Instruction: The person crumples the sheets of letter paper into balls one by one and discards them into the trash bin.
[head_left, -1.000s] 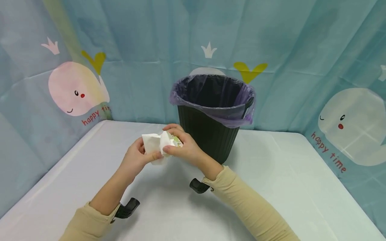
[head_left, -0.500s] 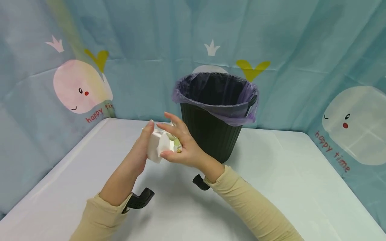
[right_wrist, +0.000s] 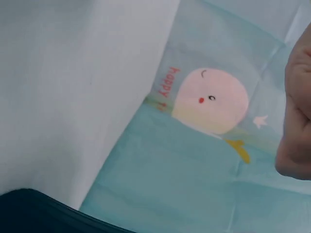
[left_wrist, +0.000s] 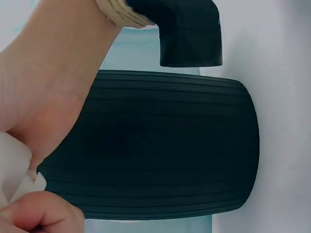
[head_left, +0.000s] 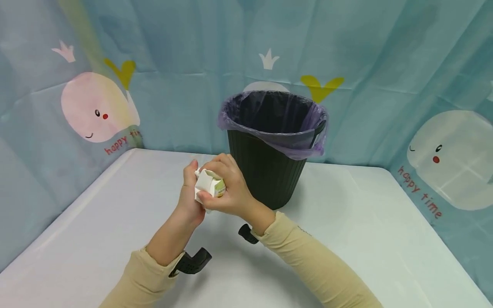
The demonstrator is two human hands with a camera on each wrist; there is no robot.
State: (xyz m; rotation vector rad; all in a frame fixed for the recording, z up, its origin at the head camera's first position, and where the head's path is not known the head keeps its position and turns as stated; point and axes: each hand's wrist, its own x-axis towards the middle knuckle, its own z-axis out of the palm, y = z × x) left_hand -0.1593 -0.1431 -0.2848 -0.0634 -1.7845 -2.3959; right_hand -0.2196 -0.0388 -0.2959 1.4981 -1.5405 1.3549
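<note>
Both hands squeeze a crumpled piece of white paper (head_left: 206,183) with green print, held above the table in front of the bin. My right hand (head_left: 231,188) curls round it from the right, thumb on the near side. Against its left side presses my left hand (head_left: 191,199), thumb pointing up; its other fingers are mostly hidden in the head view. The left wrist view shows part of the white paper (left_wrist: 10,167) at the left edge, with curled fingers (left_wrist: 46,213) below it. In the right wrist view only part of a hand (right_wrist: 297,111) shows, and no paper.
Just behind the hands stands a black ribbed bin (head_left: 265,171), lined with a purple plastic bag (head_left: 277,139). A white cloth covers the table (head_left: 366,239). Blue printed curtains (head_left: 185,102) close off the back and sides. Each wrist carries a black camera mount (head_left: 194,261).
The paper has gone from a partly flat, folded sheet to a smaller crumpled lump. My left hand has turned thumb-up and moved right, and the right fingers have closed in round the paper.
</note>
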